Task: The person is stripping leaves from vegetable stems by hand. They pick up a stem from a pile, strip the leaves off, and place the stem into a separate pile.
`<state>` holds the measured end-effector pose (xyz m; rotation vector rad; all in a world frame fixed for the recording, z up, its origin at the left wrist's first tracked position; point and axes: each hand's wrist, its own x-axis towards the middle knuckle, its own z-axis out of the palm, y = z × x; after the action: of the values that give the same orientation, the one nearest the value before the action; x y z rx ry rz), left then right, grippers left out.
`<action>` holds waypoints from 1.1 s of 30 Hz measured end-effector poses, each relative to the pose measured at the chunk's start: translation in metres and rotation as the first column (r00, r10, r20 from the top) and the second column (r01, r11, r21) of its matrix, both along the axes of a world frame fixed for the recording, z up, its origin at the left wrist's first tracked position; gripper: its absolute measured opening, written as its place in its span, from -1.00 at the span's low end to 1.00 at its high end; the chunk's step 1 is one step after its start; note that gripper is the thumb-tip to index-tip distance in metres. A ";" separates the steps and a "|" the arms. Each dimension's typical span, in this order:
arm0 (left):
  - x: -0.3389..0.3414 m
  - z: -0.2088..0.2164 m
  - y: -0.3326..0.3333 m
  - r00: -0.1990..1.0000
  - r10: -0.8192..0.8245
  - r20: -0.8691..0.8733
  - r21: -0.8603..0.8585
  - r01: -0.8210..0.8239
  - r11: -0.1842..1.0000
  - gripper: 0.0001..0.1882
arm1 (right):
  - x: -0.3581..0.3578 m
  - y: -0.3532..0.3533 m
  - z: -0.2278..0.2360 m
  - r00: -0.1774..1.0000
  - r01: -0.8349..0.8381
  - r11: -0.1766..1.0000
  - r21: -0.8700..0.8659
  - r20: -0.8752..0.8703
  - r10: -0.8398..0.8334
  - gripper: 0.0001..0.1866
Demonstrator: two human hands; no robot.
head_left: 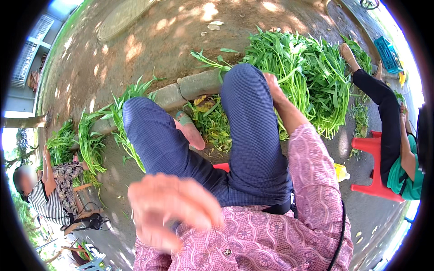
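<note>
My left hand (174, 207) is raised over my lap, blurred by motion. Its fingers are bent, a gap shows between them and the thumb, and nothing is visible in it. My right hand (272, 86) reaches past my right knee to the near side of a big heap of leafy greens (325, 81) that look like water spinach, with long pale stems. The knee covers part of that hand, so whether it grips any stems cannot be seen. Loose leaves and trimmings (217, 124) lie on the ground between my legs, beside my sandalled foot (184, 118).
A stone curb (199, 86) crosses beyond my knees. Smaller bunches of greens (90, 140) lie along it at left, near a seated person (49, 189). At right, another person sits on a red plastic stool (375, 158); a yellow bottle (341, 172) and teal crate (388, 55) are nearby.
</note>
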<state>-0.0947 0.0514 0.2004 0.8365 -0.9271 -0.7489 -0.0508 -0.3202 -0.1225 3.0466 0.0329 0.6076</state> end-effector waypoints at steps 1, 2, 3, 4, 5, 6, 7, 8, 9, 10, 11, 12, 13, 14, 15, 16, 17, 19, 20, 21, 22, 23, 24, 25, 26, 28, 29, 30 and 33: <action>0.001 -0.005 0.007 0.988 0.153 0.029 0.089 -0.155 0.984 -0.66 | 0.021 0.018 0.038 0.983 0.045 0.996 0.078 -0.180 -0.030 -0.79; 0.004 -0.010 0.011 0.956 0.286 0.068 0.166 -0.294 0.941 -0.68 | 0.048 0.038 0.101 0.797 0.287 0.931 0.226 -0.595 -0.101 -0.82; 0.012 -0.016 0.005 0.941 0.334 0.049 0.202 -0.337 0.920 -0.67 | 0.053 0.019 0.103 0.839 0.231 0.972 0.044 -0.515 -0.176 -0.88; 0.022 -0.024 0.001 0.921 0.389 0.032 0.242 -0.385 0.891 -0.66 | 0.055 0.005 0.118 0.906 0.167 0.986 -0.027 -0.390 -0.164 -0.89; 0.030 -0.033 -0.002 0.902 0.431 -0.004 0.290 -0.412 0.864 -0.67 | 0.064 -0.007 0.133 0.850 0.272 0.961 0.052 -0.482 -0.214 -0.88; 0.039 -0.041 -0.005 0.882 0.470 -0.039 0.338 -0.431 0.836 -0.67 | 0.068 -0.015 0.152 0.849 0.332 0.939 0.095 -0.463 -0.253 -0.92; 0.049 -0.043 0.000 0.883 0.466 -0.060 0.434 -0.397 0.809 -0.68 | 0.076 -0.008 0.174 0.884 0.315 0.929 0.196 -0.417 -0.212 -0.89; 0.060 -0.051 0.002 0.880 0.474 -0.010 0.470 -0.415 0.779 -0.73 | 0.079 -0.006 0.199 0.901 0.307 0.910 0.277 -0.393 -0.184 -0.91; 0.070 -0.059 0.001 0.862 0.507 0.021 0.471 -0.456 0.755 -0.75 | 0.080 0.002 0.223 0.931 0.266 0.928 0.262 -0.319 -0.177 -0.90; 0.079 -0.067 -0.001 0.845 0.532 0.048 0.471 -0.489 0.734 -0.75 | 0.078 0.009 0.239 0.954 0.234 0.942 0.242 -0.245 -0.174 -0.88; 0.089 -0.074 -0.003 0.843 0.538 0.020 0.463 -0.484 0.742 -0.76 | 0.080 0.015 0.246 0.959 0.222 0.927 0.302 -0.239 -0.151 -0.86; 0.099 -0.083 -0.006 0.843 0.538 -0.010 0.457 -0.475 0.752 -0.77 | 0.081 0.018 0.249 0.963 0.214 0.908 0.361 -0.235 -0.134 -0.84; 0.108 -0.090 -0.006 0.833 0.552 -0.035 0.454 -0.479 0.752 -0.77 | 0.085 0.033 0.258 0.969 0.190 0.886 0.424 -0.227 -0.099 -0.82; 0.118 -0.096 -0.007 0.813 0.578 -0.074 0.432 -0.496 0.753 -0.78 | 0.081 0.052 0.261 0.967 0.212 0.834 0.509 -0.232 -0.104 -0.81; 0.127 -0.105 -0.008 0.788 0.604 -0.118 0.410 -0.515 0.753 -0.79 | 0.078 0.072 0.261 0.962 0.230 0.770 0.595 -0.259 -0.087 -0.80; 0.136 -0.114 -0.004 0.757 0.634 -0.158 0.391 -0.541 0.745 -0.80 | 0.075 0.092 0.259 0.957 0.242 0.696 0.676 -0.284 -0.057 -0.80; 0.144 -0.125 0.001 0.751 0.630 -0.198 0.380 -0.534 0.755 -0.78 | 0.068 0.112 0.250 0.964 0.223 0.618 0.754 -0.263 -0.026 -0.79; 0.157 -0.146 -0.002 0.712 0.640 -0.289 0.340 -0.549 0.764 -0.78 | 0.045 0.136 0.221 0.980 0.160 0.485 0.860 -0.198 0.028 -0.77; 0.160 -0.152 -0.002 0.691 0.642 -0.333 0.323 -0.556 0.766 -0.78 | 0.034 0.145 0.207 0.987 0.106 0.433 0.895 -0.148 0.065 -0.75; 0.162 -0.154 -0.001 0.712 0.615 -0.340 0.299 -0.538 0.788 -0.77 | 0.027 0.152 0.190 0.981 0.129 0.364 0.922 -0.171 0.086 -0.73; 0.160 -0.155 0.003 0.730 0.581 -0.359 0.296 -0.502 0.813 -0.77 | 0.021 0.161 0.184 0.975 0.153 0.294 0.943 -0.193 0.111 -0.70; 0.159 -0.156 0.006 0.747 0.548 -0.377 0.292 -0.465 0.835 -0.78 | 0.014 0.168 0.178 0.962 0.213 0.171 0.962 -0.237 0.133 -0.70; 0.158 -0.155 0.005 0.766 0.504 -0.398 0.279 -0.422 0.862 -0.78 | 0.010 0.172 0.175 0.955 0.250 0.043 0.967 -0.253 0.156 -0.71; 0.154 -0.154 0.005 0.792 0.422 -0.441 0.240 -0.349 0.906 -0.80 | 0.008 0.174 0.172 0.953 0.255 -0.028 0.967 -0.246 0.175 -0.72; 0.149 -0.155 0.003 0.783 0.470 -0.407 0.292 -0.376 0.879 -0.80 | 0.005 0.175 0.168 0.952 0.259 -0.099 0.961 -0.237 0.193 -0.73; 0.139 -0.156 -0.003 0.758 0.566 -0.323 0.391 -0.438 0.810 -0.81 | 0.004 0.176 0.163 0.960 0.246 -0.106 0.964 -0.227 0.161 -0.75; 0.135 -0.156 -0.007 0.750 0.618 -0.234 0.481 -0.464 0.744 -0.81 | 0.003 0.176 0.161 0.964 0.239 -0.108 0.965 -0.222 0.144 -0.77; 0.131 -0.158 -0.012 0.742 0.628 -0.234 0.467 -0.480 0.742 -0.80 | 0.001 0.179 0.161 0.969 0.220 -0.065 0.973 -0.211 0.128 -0.77; 0.133 -0.158 -0.012 0.761 0.602 -0.242 0.466 -0.453 0.760 -0.78 | -0.001 0.192 0.161 0.988 0.130 0.026 0.991 -0.132 0.075 -0.80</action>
<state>0.0385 0.0398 0.0420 1.1868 -0.1493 -0.5500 -0.0514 -0.1279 0.0384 4.4925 -0.9074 0.4586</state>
